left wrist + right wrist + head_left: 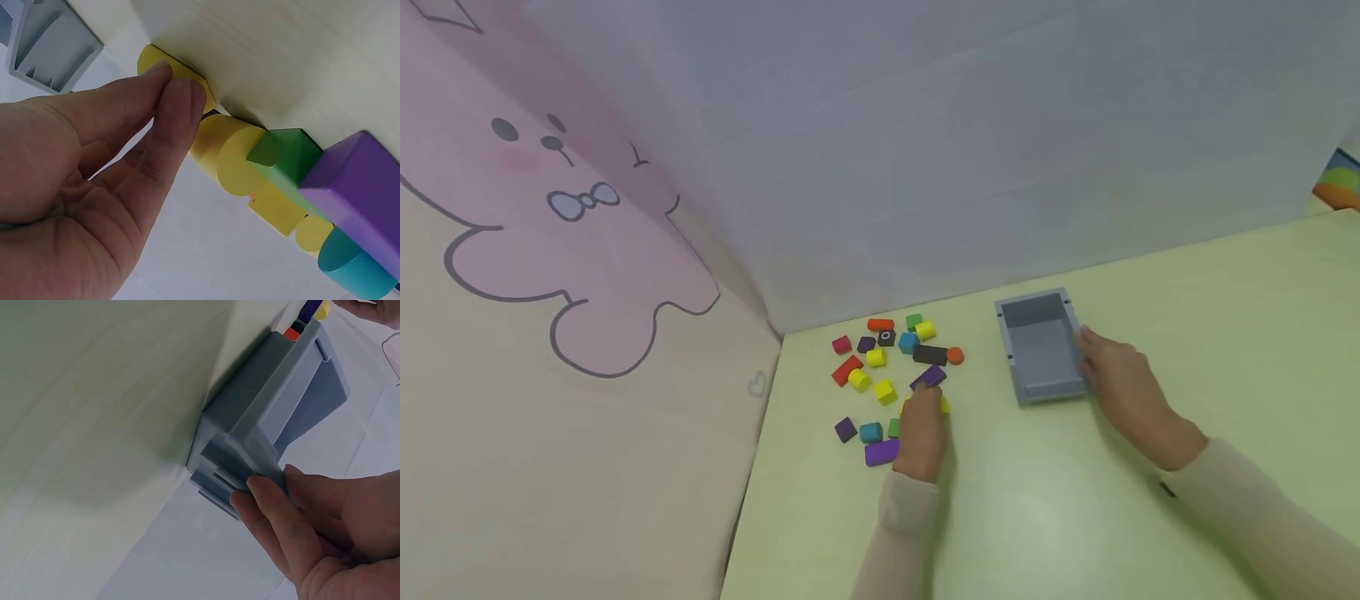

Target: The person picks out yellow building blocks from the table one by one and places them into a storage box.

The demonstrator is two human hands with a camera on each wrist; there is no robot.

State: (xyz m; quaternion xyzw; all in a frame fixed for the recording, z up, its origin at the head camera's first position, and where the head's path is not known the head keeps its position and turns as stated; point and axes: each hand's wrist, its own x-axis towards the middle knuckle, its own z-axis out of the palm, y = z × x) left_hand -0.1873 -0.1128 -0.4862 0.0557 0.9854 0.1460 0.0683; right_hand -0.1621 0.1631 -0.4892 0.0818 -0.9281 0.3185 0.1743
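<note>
Left grip (922,433) pinches a yellow block (175,67), just beside a yellow cylinder (237,159). Right grip (1123,392) pinches the right wall of the grey tray (1043,358), on desk (1037,500) right of scattered blocks (885,392).

I look forward and down from the head view, across the tabletop (1022,517) to its far edge; both wrist views sit low and close, sharing the gray tray (1045,354).
</note>
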